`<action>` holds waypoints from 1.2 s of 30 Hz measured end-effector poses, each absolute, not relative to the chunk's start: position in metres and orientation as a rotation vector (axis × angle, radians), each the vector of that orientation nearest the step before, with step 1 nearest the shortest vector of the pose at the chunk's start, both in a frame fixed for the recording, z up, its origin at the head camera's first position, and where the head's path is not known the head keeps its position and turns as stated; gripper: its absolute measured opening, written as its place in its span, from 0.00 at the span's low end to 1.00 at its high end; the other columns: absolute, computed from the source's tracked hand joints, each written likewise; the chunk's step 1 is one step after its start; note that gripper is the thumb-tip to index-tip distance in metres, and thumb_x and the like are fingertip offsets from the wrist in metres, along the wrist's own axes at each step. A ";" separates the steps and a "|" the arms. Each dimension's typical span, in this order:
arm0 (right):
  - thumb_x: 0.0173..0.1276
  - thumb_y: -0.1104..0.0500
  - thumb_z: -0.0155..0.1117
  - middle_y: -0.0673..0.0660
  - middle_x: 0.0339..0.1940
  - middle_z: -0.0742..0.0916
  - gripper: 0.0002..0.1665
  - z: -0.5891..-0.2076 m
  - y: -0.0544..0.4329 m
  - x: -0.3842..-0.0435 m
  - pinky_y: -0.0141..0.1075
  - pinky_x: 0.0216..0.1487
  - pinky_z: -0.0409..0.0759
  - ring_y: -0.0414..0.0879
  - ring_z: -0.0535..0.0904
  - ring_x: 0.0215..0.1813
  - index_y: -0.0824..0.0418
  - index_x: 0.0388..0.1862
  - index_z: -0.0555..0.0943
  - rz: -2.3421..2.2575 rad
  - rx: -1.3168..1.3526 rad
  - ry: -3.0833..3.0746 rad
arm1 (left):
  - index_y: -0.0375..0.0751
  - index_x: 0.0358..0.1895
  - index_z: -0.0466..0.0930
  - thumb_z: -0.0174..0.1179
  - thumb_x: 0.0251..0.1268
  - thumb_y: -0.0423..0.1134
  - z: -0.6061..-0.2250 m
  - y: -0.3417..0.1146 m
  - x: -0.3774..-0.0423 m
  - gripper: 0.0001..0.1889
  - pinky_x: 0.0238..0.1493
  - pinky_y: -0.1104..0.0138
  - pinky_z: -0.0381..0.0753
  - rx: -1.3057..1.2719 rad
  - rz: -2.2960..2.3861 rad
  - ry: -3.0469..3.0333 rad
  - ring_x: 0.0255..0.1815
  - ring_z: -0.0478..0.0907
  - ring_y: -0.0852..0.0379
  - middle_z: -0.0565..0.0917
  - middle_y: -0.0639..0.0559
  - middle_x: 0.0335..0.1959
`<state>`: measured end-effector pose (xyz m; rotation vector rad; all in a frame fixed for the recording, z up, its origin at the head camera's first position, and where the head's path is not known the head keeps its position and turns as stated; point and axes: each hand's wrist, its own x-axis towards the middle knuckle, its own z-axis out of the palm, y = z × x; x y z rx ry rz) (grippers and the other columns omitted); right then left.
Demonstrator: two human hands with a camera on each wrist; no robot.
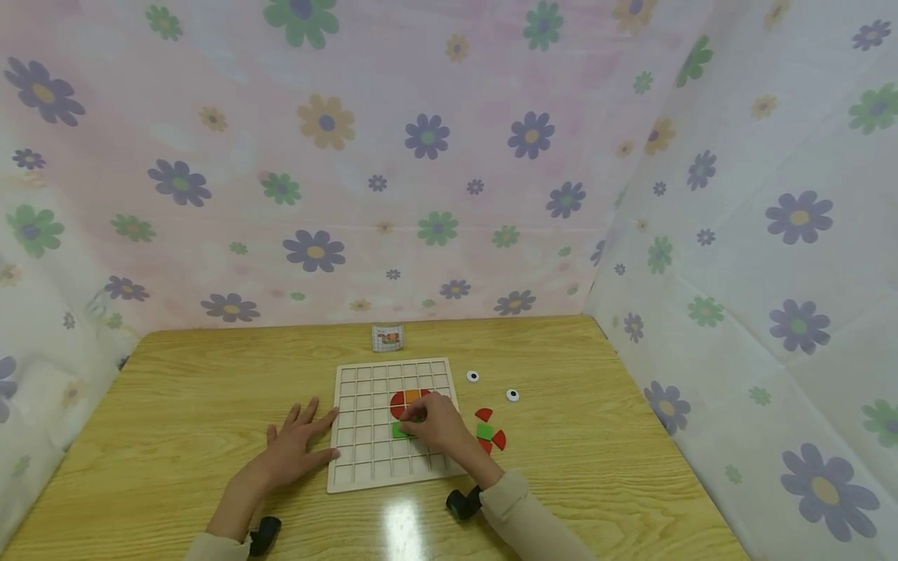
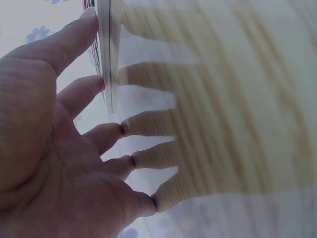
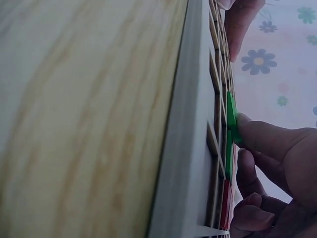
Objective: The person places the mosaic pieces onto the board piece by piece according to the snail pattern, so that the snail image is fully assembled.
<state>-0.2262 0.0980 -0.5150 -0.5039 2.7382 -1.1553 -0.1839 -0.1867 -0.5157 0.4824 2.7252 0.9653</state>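
Note:
A wooden grid board (image 1: 365, 460) lies on the table, its cells marked off by raised ridges. Red quarter-round pieces (image 1: 397, 405) and an orange square (image 1: 412, 396) fill some cells, partly covered by my right hand (image 1: 438, 425). Thumb and fingers of that hand pinch a green square tile (image 3: 232, 119), which tilts out of the grid in the right wrist view. Another green tile (image 3: 229, 156) sits beside it. My left hand (image 1: 293, 448) rests with spread fingers at the board's left edge, thumb and index finger touching the edge.
Right of the board lie loose red pieces (image 1: 499, 440), a loose green square (image 1: 485, 431) and two eye discs (image 1: 473, 376). A small picture card (image 1: 388, 338) lies behind the board. Flowered cloth (image 1: 379, 156) surrounds the table (image 1: 596, 467).

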 end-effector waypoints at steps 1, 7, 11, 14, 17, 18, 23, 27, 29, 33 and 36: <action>0.63 0.59 0.77 0.46 0.29 0.87 0.03 -0.515 0.098 -0.226 0.30 0.35 0.77 0.35 0.77 0.31 0.57 0.31 0.90 -1.148 -0.495 2.740 | 0.38 0.77 0.65 0.66 0.68 0.52 -0.516 -0.187 -0.184 0.39 0.58 0.15 0.38 0.481 0.968 2.723 0.76 0.39 0.15 0.49 0.23 0.79; 0.64 0.58 0.76 0.44 0.27 0.86 0.03 -0.516 0.097 -0.227 0.30 0.34 0.76 0.34 0.76 0.30 0.55 0.31 0.90 -1.126 -0.471 2.737 | 0.38 0.77 0.65 0.66 0.68 0.52 -0.515 -0.187 -0.184 0.39 0.58 0.15 0.38 0.478 0.958 2.723 0.76 0.39 0.15 0.49 0.24 0.79; 0.63 0.59 0.77 0.45 0.27 0.86 0.03 -0.516 0.097 -0.227 0.30 0.33 0.76 0.34 0.76 0.28 0.57 0.31 0.89 -1.155 -0.502 2.723 | 0.39 0.77 0.65 0.66 0.68 0.52 -0.513 -0.186 -0.183 0.39 0.58 0.16 0.38 0.472 0.962 2.714 0.77 0.39 0.16 0.49 0.24 0.79; 0.63 0.59 0.77 0.45 0.26 0.86 0.04 -0.516 0.097 -0.227 0.30 0.32 0.75 0.35 0.76 0.28 0.57 0.30 0.89 -1.167 -0.504 2.711 | 0.39 0.77 0.65 0.66 0.68 0.52 -0.512 -0.186 -0.183 0.39 0.58 0.16 0.37 0.469 0.965 2.706 0.77 0.38 0.16 0.48 0.24 0.79; 0.63 0.59 0.77 0.45 0.27 0.86 0.03 -0.516 0.098 -0.227 0.30 0.33 0.76 0.35 0.76 0.29 0.56 0.31 0.89 -1.176 -0.508 2.707 | 0.38 0.77 0.65 0.66 0.68 0.52 -0.512 -0.186 -0.183 0.39 0.58 0.15 0.36 0.469 0.967 2.705 0.77 0.38 0.16 0.48 0.24 0.79; 0.64 0.59 0.76 0.45 0.28 0.86 0.03 -0.516 0.100 -0.228 0.30 0.34 0.76 0.34 0.77 0.29 0.56 0.32 0.89 -1.184 -0.508 2.705 | 0.38 0.77 0.65 0.66 0.68 0.52 -0.512 -0.186 -0.183 0.39 0.58 0.15 0.36 0.470 0.969 2.705 0.77 0.38 0.16 0.48 0.24 0.79; 0.66 0.62 0.73 0.49 0.31 0.87 0.02 -0.512 0.118 -0.232 0.30 0.32 0.75 0.37 0.75 0.29 0.60 0.37 0.90 -1.278 -0.515 2.706 | 0.37 0.77 0.65 0.66 0.68 0.51 -0.512 -0.186 -0.183 0.39 0.58 0.15 0.37 0.475 0.971 2.715 0.76 0.39 0.15 0.49 0.23 0.79; 0.68 0.65 0.70 0.54 0.34 0.87 0.04 -0.503 0.146 -0.236 0.32 0.29 0.72 0.42 0.72 0.28 0.64 0.40 0.89 -1.305 -0.440 2.718 | 0.38 0.77 0.65 0.67 0.68 0.51 -0.513 -0.186 -0.183 0.39 0.58 0.15 0.38 0.470 0.964 2.723 0.76 0.40 0.15 0.50 0.23 0.79; 0.67 0.66 0.69 0.55 0.36 0.87 0.06 -0.501 0.162 -0.237 0.34 0.30 0.74 0.43 0.73 0.30 0.64 0.41 0.89 -1.290 -0.384 2.733 | 0.38 0.76 0.66 0.67 0.68 0.52 -0.514 -0.186 -0.183 0.39 0.58 0.15 0.38 0.466 0.961 2.726 0.76 0.40 0.15 0.50 0.23 0.79; 0.63 0.67 0.71 0.54 0.37 0.87 0.07 -0.504 0.192 -0.240 0.36 0.33 0.76 0.43 0.75 0.33 0.62 0.40 0.89 -1.232 -0.264 2.784 | 0.38 0.76 0.66 0.67 0.67 0.51 -0.516 -0.186 -0.183 0.39 0.58 0.16 0.39 0.474 0.964 2.730 0.76 0.41 0.14 0.51 0.23 0.78; 0.62 0.67 0.72 0.54 0.38 0.87 0.08 -0.507 0.209 -0.239 0.36 0.34 0.77 0.44 0.76 0.33 0.62 0.40 0.89 -1.213 -0.170 2.780 | 0.37 0.76 0.66 0.67 0.68 0.51 -0.515 -0.186 -0.183 0.39 0.58 0.15 0.39 0.481 0.967 2.730 0.75 0.41 0.14 0.51 0.22 0.78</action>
